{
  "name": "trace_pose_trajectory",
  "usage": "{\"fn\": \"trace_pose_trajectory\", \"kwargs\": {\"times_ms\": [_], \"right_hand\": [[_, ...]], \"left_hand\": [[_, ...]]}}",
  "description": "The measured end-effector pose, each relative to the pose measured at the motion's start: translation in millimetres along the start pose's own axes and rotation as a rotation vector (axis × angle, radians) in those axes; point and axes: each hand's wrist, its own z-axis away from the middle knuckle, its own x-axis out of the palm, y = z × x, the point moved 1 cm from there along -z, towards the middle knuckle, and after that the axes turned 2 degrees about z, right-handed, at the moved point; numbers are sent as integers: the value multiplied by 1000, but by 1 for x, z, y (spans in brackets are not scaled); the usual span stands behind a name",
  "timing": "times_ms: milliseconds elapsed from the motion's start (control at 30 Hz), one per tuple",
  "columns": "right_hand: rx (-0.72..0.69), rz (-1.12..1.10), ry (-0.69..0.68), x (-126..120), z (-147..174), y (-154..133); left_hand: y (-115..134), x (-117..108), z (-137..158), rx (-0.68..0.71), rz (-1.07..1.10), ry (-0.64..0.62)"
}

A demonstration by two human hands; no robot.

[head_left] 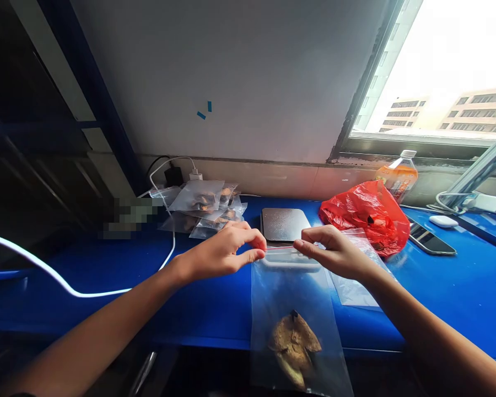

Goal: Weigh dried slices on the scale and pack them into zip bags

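Note:
A clear zip bag (300, 295) hangs from both my hands over the front edge of the blue table, its red-lined top stretched between them. My left hand (227, 251) pinches the left end of that top edge. At the other end, thumb and fingers of my right hand (333, 248) close on the bag. Low in the bag lies a brown, dried-looking piece (295, 347) with several lobes, perhaps a dried peel. Just beyond the bag sits a flat scale with a metal plate (285, 224), its front partly covered by the bag.
Several filled clear bags (204, 204) are piled at the back left, beside a white cable (66, 284). To the right are a red plastic bag (366, 218), flat clear bags (353, 284), a phone (432, 237), a white case (443, 221) and an orange drink bottle (399, 176).

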Motion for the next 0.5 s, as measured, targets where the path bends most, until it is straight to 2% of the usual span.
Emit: {"fn": "trace_pose_trajectory", "kwargs": {"times_ms": [133,200,367,500], "right_hand": [[63,-178,-34,-3,-1,7],[66,-267,-60,-1,-2,7],[108,-408,-101,12,-6,4],[113,-435,-55,16,-8,8]], "left_hand": [[3,-10,3,159,349,-191],[4,-12,4,212,461,-248],[7,-9,7,229,402,-177],[7,-4,8,222,330,-141]]}}
